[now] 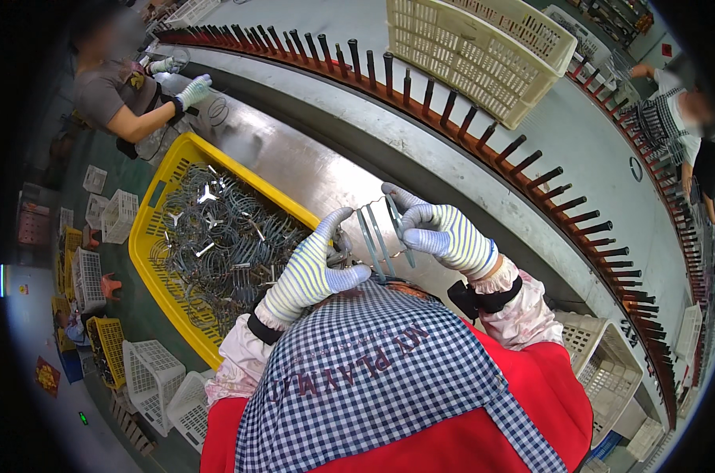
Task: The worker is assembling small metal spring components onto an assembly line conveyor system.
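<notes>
Between my two gloved hands is a round wire frame (371,236), made of thin dark grey-green hoops, above the metal bench by my apron. My left hand (314,268), in a striped knit glove, closes on its left side with thumb and fingers. On the opposite side my right hand (444,235), gloved alike, pinches the hoops with bent fingers. Part of the frame's lower edge is hidden by my apron. To the left, a yellow plastic crate (148,229) holds a tangled heap of wire pieces (223,225) with a few shiny metal parts among them.
A rail of upright black pegs (428,98) curves along the bench's far side. Beyond it stands a cream crate (468,47). A co-worker (128,94) is at the far left, another person (681,118) at the far right. White baskets (152,374) stand on the left floor.
</notes>
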Available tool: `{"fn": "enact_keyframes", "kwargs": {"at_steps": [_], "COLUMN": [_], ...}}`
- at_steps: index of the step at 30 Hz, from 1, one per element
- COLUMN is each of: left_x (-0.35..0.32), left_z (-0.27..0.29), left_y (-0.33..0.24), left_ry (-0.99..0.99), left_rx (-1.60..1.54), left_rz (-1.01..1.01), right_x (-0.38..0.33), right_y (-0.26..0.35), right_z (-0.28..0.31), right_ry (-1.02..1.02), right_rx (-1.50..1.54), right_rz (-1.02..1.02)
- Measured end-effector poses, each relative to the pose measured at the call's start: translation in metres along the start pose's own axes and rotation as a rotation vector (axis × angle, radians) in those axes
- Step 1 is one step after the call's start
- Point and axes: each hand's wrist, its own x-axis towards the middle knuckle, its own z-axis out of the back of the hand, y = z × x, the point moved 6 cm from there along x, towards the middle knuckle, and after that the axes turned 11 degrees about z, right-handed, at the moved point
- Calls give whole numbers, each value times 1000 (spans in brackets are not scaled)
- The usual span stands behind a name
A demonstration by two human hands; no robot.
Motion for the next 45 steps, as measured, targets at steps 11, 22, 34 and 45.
{"fn": "enact_keyframes", "kwargs": {"at_steps": [11,22,34,45], "left_x": [4,14,15,10], "left_z": [1,12,9,-8], "left_y": [5,30,44,31], "left_ry": [-25,56,157,115], "left_rx": [36,-470,-645,-575], "left_rz": [15,9,101,139], "right_x": [5,-121,-58,13], "right_y": [-10,-220,-143,-44], "right_z": [3,140,123,29], "right_ry": [6,-101,-289,-259], "right_rx": [-161,-1423,-1116,-171], "right_rz": [-22,-366,31,-33]}}
